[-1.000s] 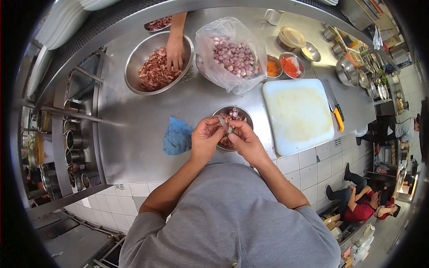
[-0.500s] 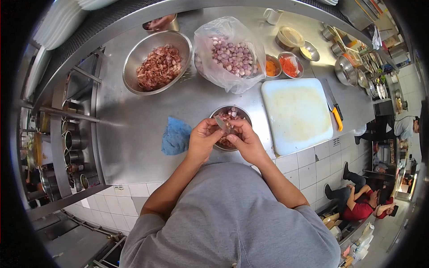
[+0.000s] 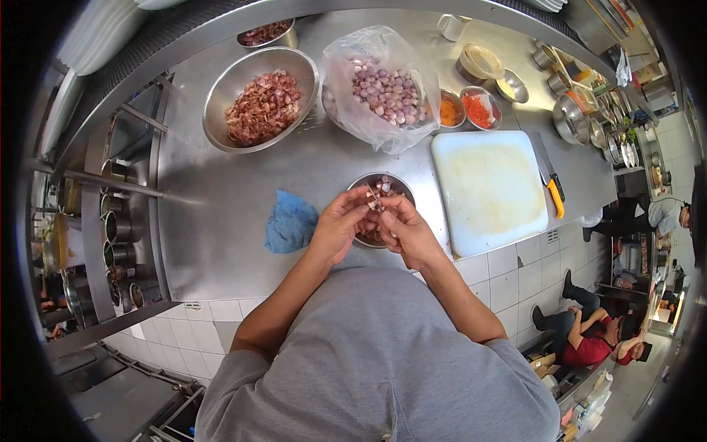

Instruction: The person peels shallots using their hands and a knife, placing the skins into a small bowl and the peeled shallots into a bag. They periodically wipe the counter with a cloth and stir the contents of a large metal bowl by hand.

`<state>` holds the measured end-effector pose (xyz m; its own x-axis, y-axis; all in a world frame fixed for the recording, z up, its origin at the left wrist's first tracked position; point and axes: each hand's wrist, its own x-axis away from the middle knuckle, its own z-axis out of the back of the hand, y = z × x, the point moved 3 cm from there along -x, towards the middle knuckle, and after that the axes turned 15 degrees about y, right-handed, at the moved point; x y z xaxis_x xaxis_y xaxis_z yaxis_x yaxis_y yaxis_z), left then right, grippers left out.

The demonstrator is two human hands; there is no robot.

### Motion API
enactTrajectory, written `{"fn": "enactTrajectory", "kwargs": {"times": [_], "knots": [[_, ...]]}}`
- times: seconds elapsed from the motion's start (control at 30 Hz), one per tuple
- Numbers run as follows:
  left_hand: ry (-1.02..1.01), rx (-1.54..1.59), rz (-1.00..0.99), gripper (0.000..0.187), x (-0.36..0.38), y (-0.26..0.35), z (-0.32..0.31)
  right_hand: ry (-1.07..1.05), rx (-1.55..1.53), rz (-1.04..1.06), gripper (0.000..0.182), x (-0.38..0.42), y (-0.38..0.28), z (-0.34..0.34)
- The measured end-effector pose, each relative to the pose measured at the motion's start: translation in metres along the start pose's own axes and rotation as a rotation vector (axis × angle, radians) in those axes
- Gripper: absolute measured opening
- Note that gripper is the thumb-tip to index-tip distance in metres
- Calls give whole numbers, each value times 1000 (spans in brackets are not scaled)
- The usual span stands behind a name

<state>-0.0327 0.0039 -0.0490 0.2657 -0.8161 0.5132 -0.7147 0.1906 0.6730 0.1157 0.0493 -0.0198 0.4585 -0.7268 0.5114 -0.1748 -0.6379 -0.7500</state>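
Note:
Both my hands meet over a small metal bowl [image 3: 406, 186] of shallots and papery skins near the table's front edge. My left hand [image 3: 340, 225] is closed, its fingertips pinching a small thin blade [image 3: 373, 191], now seen nearly edge-on. My right hand [image 3: 407, 230] is closed too, fingers and thumb pinched around a small pale shallot [image 3: 373, 205] held against the blade. Fingers partly hide both. A crumpled blue cloth [image 3: 290, 222] lies just left of my left hand.
Behind stand a large bowl [image 3: 216, 121] of shallot skins and a plastic bag [image 3: 342, 55] of peeled shallots. At right are a white cutting board [image 3: 491, 195], a yellow-handled knife [image 3: 554, 197] and small bowls. A metal shelf [image 3: 317, 18] spans overhead. Seated people [image 3: 593, 339] are far right.
The blade has turned from showing its flat side to nearly edge-on. My fingers have shifted slightly, and a pale shallot now shows between my hands.

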Motion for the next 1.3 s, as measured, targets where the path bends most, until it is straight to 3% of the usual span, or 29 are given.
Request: {"fn": "enactTrajectory", "kwargs": {"times": [0.13,0.2,0.43,0.6,0.73,0.8,0.93,1.03,1.1,1.23,1.3], "knots": [[-55,43,54,30,-5,-5,6,8,-9,-75,20,0,1,0],[-44,-53,-23,23,-3,-4,4,-12,-9,-119,21,0,4,1],[-47,34,27,13,-12,-9,14,92,-10,-72,21,-8,7,11],[-66,190,161,15,-19,-16,18,161,159,-105,37,-7,11,17],[11,110,173,13,-25,-25,14,180,148,-114,49,-4,16,19],[32,-389,6,15,-23,-27,5,168,150,-82,52,-5,15,22],[25,-442,-192,21,-21,-24,-4,185,193,-50,46,-1,13,24],[-19,-437,-148,21,-24,-22,3,152,194,-30,42,2,12,24],[76,-206,52,18,-21,-22,4,110,187,-40,39,5,15,24],[158,-170,116,22,-27,-30,19,79,241,-30,38,3,17,22],[63,-143,78,26,-28,-30,20,121,254,-5,38,4,15,20]]}}
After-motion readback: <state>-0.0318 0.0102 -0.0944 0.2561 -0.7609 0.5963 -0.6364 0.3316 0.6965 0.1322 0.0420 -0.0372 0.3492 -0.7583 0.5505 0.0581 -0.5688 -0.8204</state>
